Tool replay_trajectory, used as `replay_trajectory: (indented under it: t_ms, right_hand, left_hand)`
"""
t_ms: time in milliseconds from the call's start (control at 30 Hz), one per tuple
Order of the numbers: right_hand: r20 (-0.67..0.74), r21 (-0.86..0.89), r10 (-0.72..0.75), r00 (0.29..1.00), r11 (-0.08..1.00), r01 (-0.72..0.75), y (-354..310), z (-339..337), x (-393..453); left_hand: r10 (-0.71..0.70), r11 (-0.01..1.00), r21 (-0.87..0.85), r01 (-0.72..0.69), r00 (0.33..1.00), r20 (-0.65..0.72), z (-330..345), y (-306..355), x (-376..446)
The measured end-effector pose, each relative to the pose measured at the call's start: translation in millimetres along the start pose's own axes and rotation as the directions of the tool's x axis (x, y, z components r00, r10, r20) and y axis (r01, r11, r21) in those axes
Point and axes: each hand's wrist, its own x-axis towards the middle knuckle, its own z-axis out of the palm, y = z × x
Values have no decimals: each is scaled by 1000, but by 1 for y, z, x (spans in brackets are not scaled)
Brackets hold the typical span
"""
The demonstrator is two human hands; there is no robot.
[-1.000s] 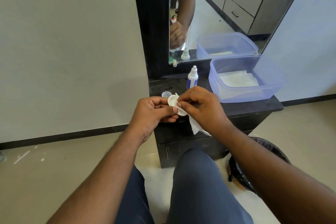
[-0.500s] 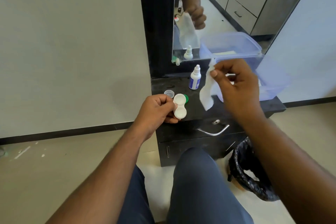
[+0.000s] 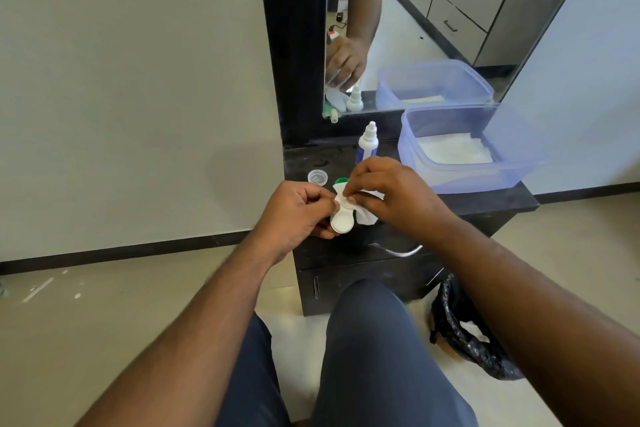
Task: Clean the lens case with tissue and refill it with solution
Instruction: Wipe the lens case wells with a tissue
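My left hand (image 3: pixel 297 210) grips a white two-well lens case (image 3: pixel 342 221) by its left side, held above the front of the black cabinet top (image 3: pixel 485 199). My right hand (image 3: pixel 388 196) pinches a white tissue (image 3: pixel 365 215) and presses it into the case's far well. The near well is uncovered and faces me. A small solution bottle (image 3: pixel 367 143) with a white nozzle and blue label stands upright behind my hands. One clear cap (image 3: pixel 317 178) and one green cap (image 3: pixel 341 181) lie on the cabinet top to the left.
A translucent blue tub (image 3: pixel 485 175) with folded tissues sits at the right of the cabinet top. A mirror (image 3: pixel 415 28) rises behind. A black-bagged bin (image 3: pixel 464 329) stands on the floor at the right. My knees fill the lower centre.
My right hand, which had lifted the tissue up and away half a second ago, has come back down and presses the tissue into the case. My left hand kept hold of the case.
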Motion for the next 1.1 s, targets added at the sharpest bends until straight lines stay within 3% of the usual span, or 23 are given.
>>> replay_trajectory:
  t_ms: [300, 467, 533, 600, 667, 700, 833, 933, 1033, 1100]
  right_hand:
    - [117, -276, -185, 976, 938, 211, -11, -9, 14]
    - [253, -402, -153, 955, 882, 247, -11, -10, 16]
    - [150, -351, -107, 983, 923, 155, -13, -3, 12]
    - [40, -211, 128, 991, 970, -117, -19, 6, 8]
    - [-33, -15, 411, 911, 911, -411, -22, 13, 2]
    - [-56, 61, 495, 867, 869, -491, -22, 17, 0]
    - [-82, 219, 630, 772, 767, -603, -24, 20, -4]
    - [-71, 35, 522, 850, 853, -521, -30, 17, -2]
    - [28, -191, 272, 962, 946, -262, -28, 8, 2]
    - [124, -273, 37, 992, 962, -1, -23, 1, 5]
  left_hand:
    - [15, 999, 44, -17, 999, 47, -2, -2, 0]
    - [39, 997, 60, -42, 998, 42, 0, -5, -1]
    - [52, 997, 59, -53, 998, 30, 0, -5, -1]
    - [69, 996, 53, -69, 998, 7, 2, -5, -2]
    - [104, 992, 77, -102, 994, -20, 4, -4, -4]
    - [126, 989, 87, -123, 991, -33, 6, -5, -5]
    - [185, 978, 106, -177, 980, -76, 10, -8, -6]
    - [171, 979, 125, -162, 983, -62, 9, -8, -5]
    - [111, 988, 111, -110, 994, -5, 3, -6, -4]
    - [82, 989, 120, -89, 995, 59, -2, -6, -1]
